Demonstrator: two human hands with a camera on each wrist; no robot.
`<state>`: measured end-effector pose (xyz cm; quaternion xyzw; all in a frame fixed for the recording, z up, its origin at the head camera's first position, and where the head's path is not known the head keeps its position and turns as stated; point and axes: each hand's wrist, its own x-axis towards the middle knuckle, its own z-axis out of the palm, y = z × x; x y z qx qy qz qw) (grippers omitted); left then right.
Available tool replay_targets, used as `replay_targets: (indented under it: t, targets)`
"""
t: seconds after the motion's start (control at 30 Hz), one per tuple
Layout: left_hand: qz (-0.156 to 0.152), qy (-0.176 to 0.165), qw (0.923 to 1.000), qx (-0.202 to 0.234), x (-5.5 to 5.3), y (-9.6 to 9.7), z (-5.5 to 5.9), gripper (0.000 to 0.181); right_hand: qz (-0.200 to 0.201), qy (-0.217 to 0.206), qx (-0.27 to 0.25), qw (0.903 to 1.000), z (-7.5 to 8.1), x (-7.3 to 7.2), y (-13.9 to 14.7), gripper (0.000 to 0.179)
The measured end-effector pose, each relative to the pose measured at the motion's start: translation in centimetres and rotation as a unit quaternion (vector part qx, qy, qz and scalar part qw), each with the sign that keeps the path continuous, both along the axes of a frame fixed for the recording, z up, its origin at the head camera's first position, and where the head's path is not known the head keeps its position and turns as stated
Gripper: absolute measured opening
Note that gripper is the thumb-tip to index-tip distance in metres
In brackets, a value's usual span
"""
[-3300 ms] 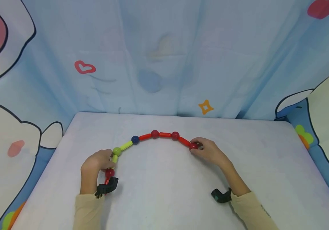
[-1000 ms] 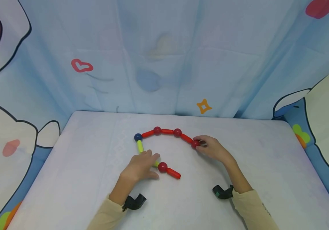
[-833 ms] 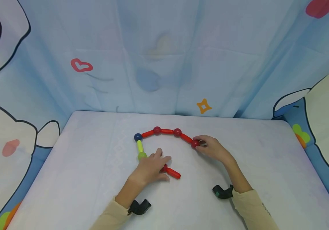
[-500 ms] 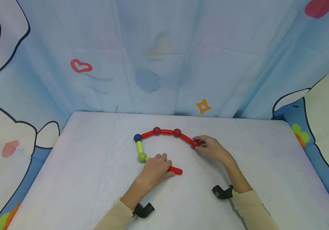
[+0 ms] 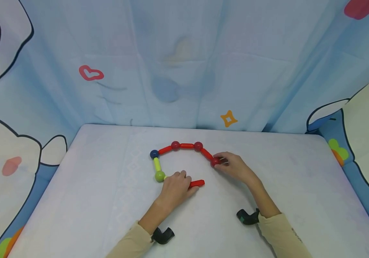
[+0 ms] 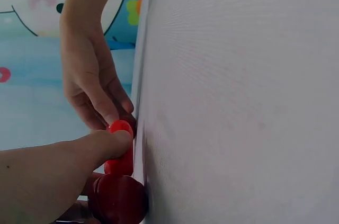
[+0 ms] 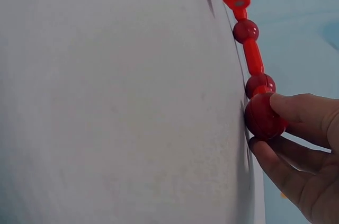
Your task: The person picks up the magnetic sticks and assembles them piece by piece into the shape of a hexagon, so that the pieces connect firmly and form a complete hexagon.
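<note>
A chain of rods and balls lies in an open loop on the white table. From a blue ball (image 5: 154, 154), red rods and red balls run right, while a yellow-green rod (image 5: 157, 165) leads down to a green ball (image 5: 160, 176). My left hand (image 5: 175, 188) grips the chain's near end, its thumb on a red rod (image 5: 197, 184); that rod's free tip points right. Beneath the hand, a dark red ball (image 6: 118, 198) shows in the left wrist view. My right hand (image 5: 234, 166) pinches the red ball (image 7: 265, 116) at the other end. A gap separates both ends.
The white tabletop (image 5: 107, 200) ends at a light blue printed curtain (image 5: 184, 71) behind. Cartoon-printed cloth (image 5: 6, 172) borders the left side. Each wrist wears a black camera mount (image 5: 163, 235).
My left hand has swung the chain's near end inward from the left, then tilted the red rod's tip away from me. The right hand has shifted slightly left with its ball.
</note>
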<state>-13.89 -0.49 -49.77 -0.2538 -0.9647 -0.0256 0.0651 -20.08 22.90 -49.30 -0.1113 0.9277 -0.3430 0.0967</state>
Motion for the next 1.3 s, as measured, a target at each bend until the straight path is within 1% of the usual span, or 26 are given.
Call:
replay_targets:
  t: [0.23,0.33,0.47,0.6,0.67,0.77,0.83,1.03,1.23,1.3]
  targets:
    - [0.019,0.007,0.9993,0.032,-0.2,0.1,-0.3,0.034,0.006,-0.009,-0.003,0.9999,-0.1,0.1,-0.8,0.041]
    - [0.025,0.008,0.9991,0.034,-0.3,0.2,-0.5,0.032,0.010,-0.009,-0.001,0.9999,-0.1,0.2,-1.0,0.039]
    - [0.026,0.013,0.9991,0.032,-0.3,0.2,-0.6,0.031,0.011,-0.006,0.002,0.9999,-0.1,0.4,-1.2,0.036]
    - [0.024,0.023,0.9985,0.044,-0.3,0.2,-0.6,0.031,0.014,-0.005,0.004,0.9999,0.0,0.5,-1.6,0.035]
    - [0.024,0.022,0.9981,0.053,-0.2,0.3,-0.5,0.031,0.014,-0.007,0.007,0.9999,0.1,0.5,-1.8,0.035]
    - [0.022,0.004,0.9976,0.066,-0.1,0.3,-0.4,0.030,0.008,-0.010,0.011,0.9999,0.3,0.6,-2.1,0.034]
    - [0.022,-0.016,0.9965,0.079,0.0,0.4,-0.3,0.030,0.003,-0.014,0.013,0.9998,0.3,0.7,-2.3,0.035]
    - [0.025,-0.062,0.9910,0.116,0.1,0.6,0.0,0.030,0.005,-0.022,0.018,0.9996,0.3,0.9,-2.7,0.038]
    - [0.039,-0.127,0.9800,0.148,0.0,0.8,0.2,0.026,0.011,-0.023,0.016,0.9995,0.4,0.9,-2.6,0.037]
    - [0.044,-0.144,0.9763,0.156,-0.1,1.1,0.4,0.025,0.012,-0.024,0.013,0.9996,0.5,0.9,-2.6,0.038]
